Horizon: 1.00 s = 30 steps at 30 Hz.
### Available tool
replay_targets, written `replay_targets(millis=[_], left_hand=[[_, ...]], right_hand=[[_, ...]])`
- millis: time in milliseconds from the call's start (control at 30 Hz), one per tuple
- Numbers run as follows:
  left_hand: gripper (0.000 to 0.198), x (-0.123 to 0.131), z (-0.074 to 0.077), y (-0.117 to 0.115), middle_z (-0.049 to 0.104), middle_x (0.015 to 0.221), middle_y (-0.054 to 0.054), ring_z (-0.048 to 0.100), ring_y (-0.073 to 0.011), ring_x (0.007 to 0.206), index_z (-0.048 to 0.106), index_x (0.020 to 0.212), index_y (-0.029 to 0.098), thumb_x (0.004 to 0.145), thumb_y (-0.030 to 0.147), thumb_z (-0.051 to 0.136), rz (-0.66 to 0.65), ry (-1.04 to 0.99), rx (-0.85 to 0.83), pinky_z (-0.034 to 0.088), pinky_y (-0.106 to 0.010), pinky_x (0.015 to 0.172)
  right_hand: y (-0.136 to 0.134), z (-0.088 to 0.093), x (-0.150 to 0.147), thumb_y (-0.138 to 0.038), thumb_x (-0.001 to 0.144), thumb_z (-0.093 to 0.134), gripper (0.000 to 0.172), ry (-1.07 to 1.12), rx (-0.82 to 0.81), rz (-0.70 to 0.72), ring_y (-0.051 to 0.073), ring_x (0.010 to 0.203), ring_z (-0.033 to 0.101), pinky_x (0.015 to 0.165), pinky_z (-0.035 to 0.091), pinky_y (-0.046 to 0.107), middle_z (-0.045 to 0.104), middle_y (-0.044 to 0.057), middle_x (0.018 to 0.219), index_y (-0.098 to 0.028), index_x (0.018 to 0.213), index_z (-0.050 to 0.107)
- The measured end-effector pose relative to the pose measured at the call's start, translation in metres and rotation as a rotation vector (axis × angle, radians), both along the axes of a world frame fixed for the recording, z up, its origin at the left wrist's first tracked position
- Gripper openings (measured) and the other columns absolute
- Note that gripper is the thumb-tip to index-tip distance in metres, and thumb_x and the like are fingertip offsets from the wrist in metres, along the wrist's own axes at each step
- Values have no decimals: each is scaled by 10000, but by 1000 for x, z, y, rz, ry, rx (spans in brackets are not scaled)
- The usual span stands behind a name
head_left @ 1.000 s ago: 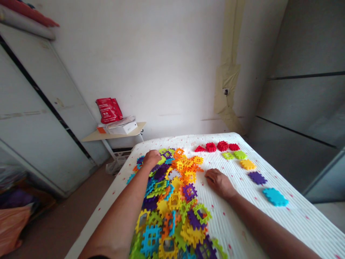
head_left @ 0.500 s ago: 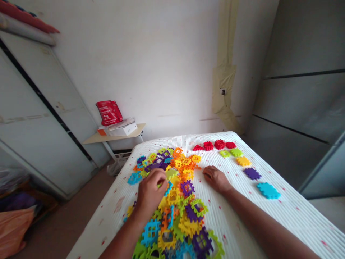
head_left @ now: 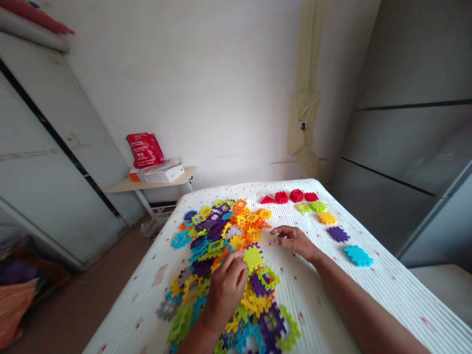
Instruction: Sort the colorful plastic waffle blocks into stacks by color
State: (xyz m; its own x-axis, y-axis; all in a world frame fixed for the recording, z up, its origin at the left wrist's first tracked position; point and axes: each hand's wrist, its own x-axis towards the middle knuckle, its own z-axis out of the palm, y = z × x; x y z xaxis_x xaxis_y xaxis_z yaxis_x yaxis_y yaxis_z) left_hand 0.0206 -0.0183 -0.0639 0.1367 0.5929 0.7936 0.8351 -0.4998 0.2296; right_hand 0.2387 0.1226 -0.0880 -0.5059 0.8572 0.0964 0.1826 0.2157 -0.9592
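My left hand (head_left: 229, 275) is over the middle of a long pile of plastic interlocking tiles (head_left: 271, 322). Its thumb and fingers pinch a lime green square tile (head_left: 253, 258) by its left edge. To the right of the pile, my right hand (head_left: 293, 241) hovers near the orange tiles (head_left: 254, 221), fingers apart and nothing in them. Purple, yellow, blue, grey and green tiles overlap beneath and around my left hand, which hides part of them.
Along the bed's right side lie red tiles (head_left: 296, 195), green tiles (head_left: 318, 206), a yellow tile (head_left: 327, 218), a purple tile (head_left: 338, 234) and a blue tile (head_left: 358, 256). A small table (head_left: 188, 173) at the back left holds a red bag (head_left: 145, 150) and a white box (head_left: 173, 173).
My left hand has moved nearer and to the right, bringing the lime green tile with it from farther up the pile. The fingers of my right hand have spread from a curled pose.
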Motion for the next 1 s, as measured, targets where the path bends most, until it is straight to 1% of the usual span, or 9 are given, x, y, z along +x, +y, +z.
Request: replay_targets(millis=[67, 167, 267, 367, 533, 733, 800, 867, 1000], left_hand=[[174, 0, -2, 0, 649, 895, -59, 658, -137, 881, 563, 753, 196, 817, 55, 483, -7, 7, -7, 516, -227, 801], [183, 0, -3, -1, 650, 884, -57, 660, -136, 876, 558, 736, 199, 825, 63, 473, -18, 33, -22, 522, -227, 796], [174, -1, -5, -2, 657, 910, -65, 664, -137, 880, 560, 753, 202, 834, 76, 472, -16, 61, -22, 524, -227, 794], [163, -4, -8, -1, 663, 918, -61, 670, -136, 868, 571, 780, 211, 846, 99, 471, -24, 84, -1, 525, -223, 792], [159, -6, -12, 3, 674, 944, -63, 679, -142, 867, 583, 787, 217, 860, 129, 473, -47, 132, 60, 521, -207, 780], [146, -7, -14, 9, 681, 966, -61, 685, -155, 856, 617, 872, 229, 865, 190, 477, -60, 126, 101, 534, -215, 767], [151, -9, -15, 10, 682, 979, -64, 686, -161, 849, 624, 929, 227, 863, 218, 488, -42, 115, 121, 541, -220, 748], [159, -11, -16, 11, 683, 982, -63, 689, -154, 830, 628, 933, 225, 862, 225, 486, -44, 111, 121, 543, -211, 733], [164, -12, -16, 11, 689, 971, -47, 691, -141, 804, 639, 879, 239, 862, 220, 476, -60, 92, 101, 548, -194, 712]], right_hand=[[-13, 14, -7, -441, 649, 718, 449, 21, 37, 117, 172, 799, 582, 688, 465, 295, 661, 62, 981, -181, 1009, 651], [-32, 34, -21, -422, 613, 775, 503, -23, 254, 250, 199, 953, 571, 803, 459, 328, 628, 76, 1134, -207, 1050, 649], [-48, 49, -34, -339, 615, 791, 502, -155, 524, 348, 212, 1021, 562, 912, 410, 354, 646, 68, 1112, -212, 1078, 645], [-58, 58, -41, -245, 627, 776, 487, -356, 668, 364, 211, 952, 580, 876, 417, 338, 670, 62, 1045, -203, 1092, 634], [-64, 62, -46, -341, 647, 776, 604, -600, 728, 307, 233, 911, 567, 788, 438, 326, 664, 91, 1021, -179, 1190, 569], [-57, 52, -46, -349, 648, 774, 563, -673, 728, 300, 226, 927, 563, 812, 444, 335, 658, 81, 1022, -182, 1151, 586], [-41, 53, -33, -297, 642, 779, 579, -669, 719, 243, 226, 994, 550, 848, 441, 342, 639, 81, 1085, -193, 1176, 584], [-15, 58, -10, -210, 648, 762, 590, -671, 705, 107, 220, 1080, 521, 906, 422, 344, 595, 82, 1184, -212, 1208, 576], [47, 74, 53, -98, 666, 699, 619, -945, 547, -328, 201, 1133, 506, 927, 413, 288, 543, 64, 1252, -259, 1248, 567]])
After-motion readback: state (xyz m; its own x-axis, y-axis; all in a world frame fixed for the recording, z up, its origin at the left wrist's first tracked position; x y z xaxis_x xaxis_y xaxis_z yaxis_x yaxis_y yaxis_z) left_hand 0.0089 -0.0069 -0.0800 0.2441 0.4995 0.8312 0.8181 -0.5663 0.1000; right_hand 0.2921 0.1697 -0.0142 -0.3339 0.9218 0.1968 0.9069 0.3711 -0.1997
